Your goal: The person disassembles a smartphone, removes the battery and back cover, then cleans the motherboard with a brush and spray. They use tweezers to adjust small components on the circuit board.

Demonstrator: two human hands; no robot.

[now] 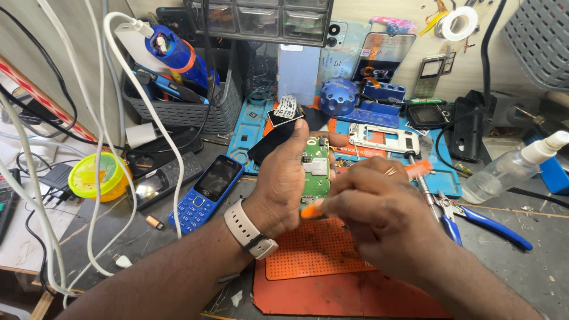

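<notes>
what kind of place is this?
Likely a phone repair bench: left hand holds a bare green circuit board, with a blue keypad phone and blue-handled pliers on the worktop.

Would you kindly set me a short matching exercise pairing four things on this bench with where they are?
Things:
1. circuit board
2. blue phone
3. pliers
4. spray bottle

Places:
A. far right of the bench
B. held upright in the left hand
C. flat on the bench, left of the left wrist
D. on the bench, just right of the right hand

Pairs: 1-B, 2-C, 3-D, 4-A
</notes>
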